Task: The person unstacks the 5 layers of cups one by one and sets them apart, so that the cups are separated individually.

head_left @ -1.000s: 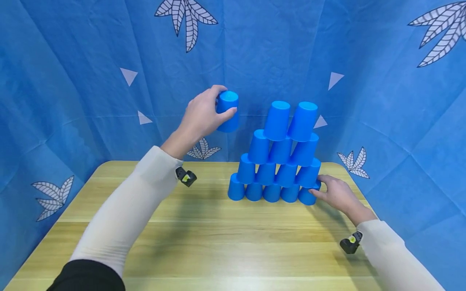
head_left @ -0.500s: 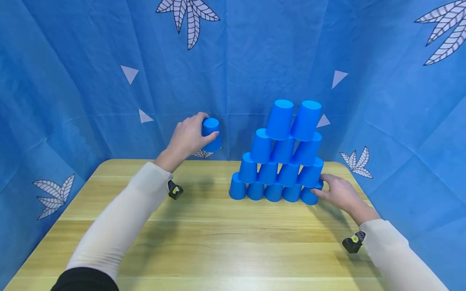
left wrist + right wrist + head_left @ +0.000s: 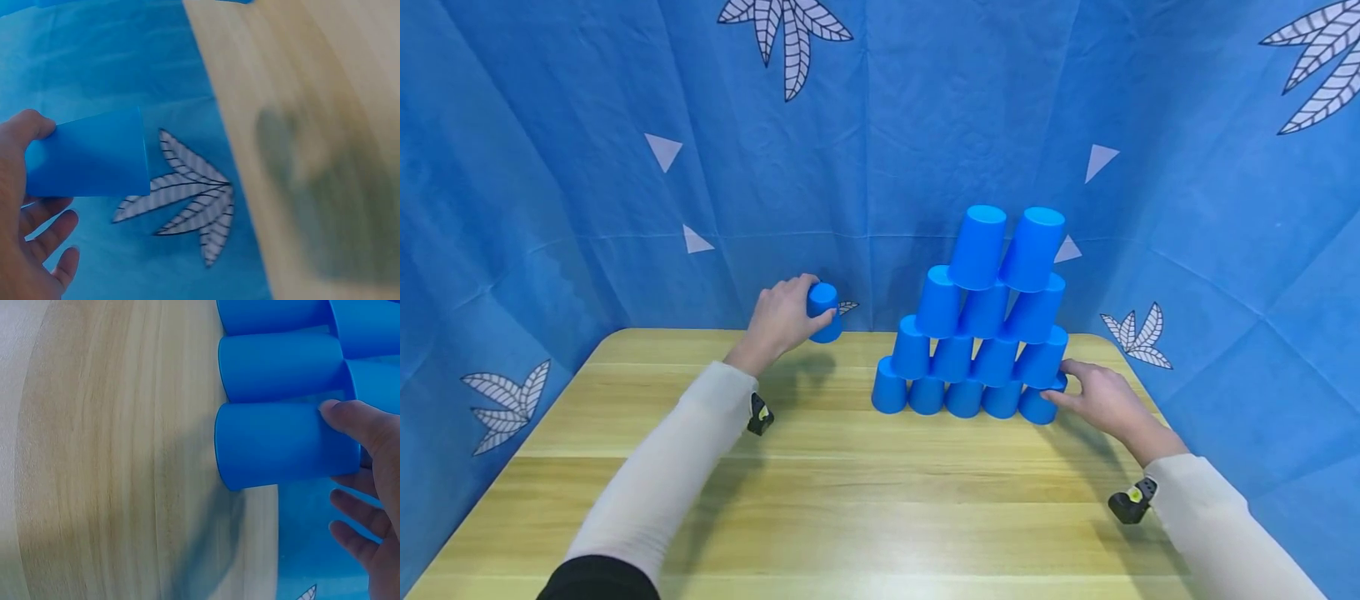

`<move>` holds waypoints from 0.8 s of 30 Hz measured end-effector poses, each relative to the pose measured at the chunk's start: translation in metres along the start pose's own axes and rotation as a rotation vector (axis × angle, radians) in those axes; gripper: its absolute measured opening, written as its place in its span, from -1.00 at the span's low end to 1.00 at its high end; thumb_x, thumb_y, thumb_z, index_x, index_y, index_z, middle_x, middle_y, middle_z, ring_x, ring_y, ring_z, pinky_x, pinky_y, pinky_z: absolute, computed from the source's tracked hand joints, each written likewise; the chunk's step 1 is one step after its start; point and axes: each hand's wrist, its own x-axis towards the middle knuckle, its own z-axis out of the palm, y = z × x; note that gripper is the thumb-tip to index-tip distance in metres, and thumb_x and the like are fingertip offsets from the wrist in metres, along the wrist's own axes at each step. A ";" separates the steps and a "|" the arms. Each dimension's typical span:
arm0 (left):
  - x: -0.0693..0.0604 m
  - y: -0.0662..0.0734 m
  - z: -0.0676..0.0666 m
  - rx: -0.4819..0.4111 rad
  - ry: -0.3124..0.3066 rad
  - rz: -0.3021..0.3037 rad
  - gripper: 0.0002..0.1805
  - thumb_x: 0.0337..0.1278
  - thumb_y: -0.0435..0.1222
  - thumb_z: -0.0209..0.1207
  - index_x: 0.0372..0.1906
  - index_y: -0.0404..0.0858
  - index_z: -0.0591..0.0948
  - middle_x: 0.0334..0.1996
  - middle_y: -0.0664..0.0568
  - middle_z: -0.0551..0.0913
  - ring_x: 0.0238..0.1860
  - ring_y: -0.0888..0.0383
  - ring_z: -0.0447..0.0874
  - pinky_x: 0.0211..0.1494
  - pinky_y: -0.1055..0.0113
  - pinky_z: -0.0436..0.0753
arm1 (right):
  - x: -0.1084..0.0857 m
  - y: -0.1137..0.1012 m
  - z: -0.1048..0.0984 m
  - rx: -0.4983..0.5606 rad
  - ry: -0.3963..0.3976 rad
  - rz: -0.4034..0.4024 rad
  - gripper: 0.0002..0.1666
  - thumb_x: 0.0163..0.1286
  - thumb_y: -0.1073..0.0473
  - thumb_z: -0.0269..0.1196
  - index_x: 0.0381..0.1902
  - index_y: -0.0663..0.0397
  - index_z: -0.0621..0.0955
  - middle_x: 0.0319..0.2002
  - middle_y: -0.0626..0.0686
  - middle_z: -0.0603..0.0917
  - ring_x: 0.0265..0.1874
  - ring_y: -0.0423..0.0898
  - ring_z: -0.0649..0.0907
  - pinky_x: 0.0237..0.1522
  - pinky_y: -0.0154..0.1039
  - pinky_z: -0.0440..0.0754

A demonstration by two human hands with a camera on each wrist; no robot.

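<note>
My left hand [image 3: 782,317] grips an upside-down blue cup [image 3: 824,312] between thumb and fingers, left of the stack. In the left wrist view the cup [image 3: 87,155] hangs above the table, with its shadow on the wood and the other fingers spread below it. A pyramid of blue cups [image 3: 964,358], all mouth down, stands right of centre in four tiers, two cups on top. At its lower right corner my right hand [image 3: 1105,400] holds the end cup [image 3: 1037,406] of the bottom row. The right wrist view has the thumb on that cup [image 3: 281,447], near its base.
The wooden table [image 3: 880,500] ends at a back edge just behind the pyramid. Behind and beside it hangs a blue curtain [image 3: 760,183] printed with leaves and triangles. Each wrist carries a small black camera [image 3: 760,414].
My left hand has moved down and to the left with its cup, away from the pyramid's top. The right hand keeps its place on the corner cup, and the stack stands unchanged.
</note>
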 end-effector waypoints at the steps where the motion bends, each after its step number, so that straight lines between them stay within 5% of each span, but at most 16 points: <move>1: 0.000 -0.003 0.005 0.005 -0.009 -0.005 -0.30 0.20 0.09 0.21 0.27 -0.28 0.41 0.07 -0.21 0.57 0.06 -0.18 0.52 0.05 -0.13 0.44 | 0.000 0.000 0.000 0.001 -0.001 0.002 -0.20 0.29 -0.21 0.31 0.19 0.35 0.50 0.05 0.36 0.62 0.04 0.36 0.58 0.03 0.32 0.48; 13: -0.004 -0.029 0.054 0.001 -0.037 -0.059 -0.25 0.18 0.12 0.22 0.30 -0.30 0.39 0.08 -0.22 0.57 0.08 -0.19 0.50 0.09 -0.11 0.40 | -0.001 0.000 0.004 -0.017 0.042 -0.013 -0.32 0.29 -0.09 0.34 0.14 0.34 0.53 0.01 0.35 0.64 0.01 0.35 0.59 0.02 0.31 0.50; 24: 0.000 -0.038 0.074 -0.003 -0.058 -0.103 -0.23 0.21 0.14 0.19 0.32 -0.30 0.36 0.16 -0.25 0.54 0.16 -0.21 0.46 0.10 -0.09 0.39 | -0.001 0.000 0.004 -0.026 0.055 -0.017 -0.32 0.30 -0.10 0.33 0.13 0.34 0.54 0.00 0.34 0.65 -0.01 0.34 0.61 -0.01 0.29 0.52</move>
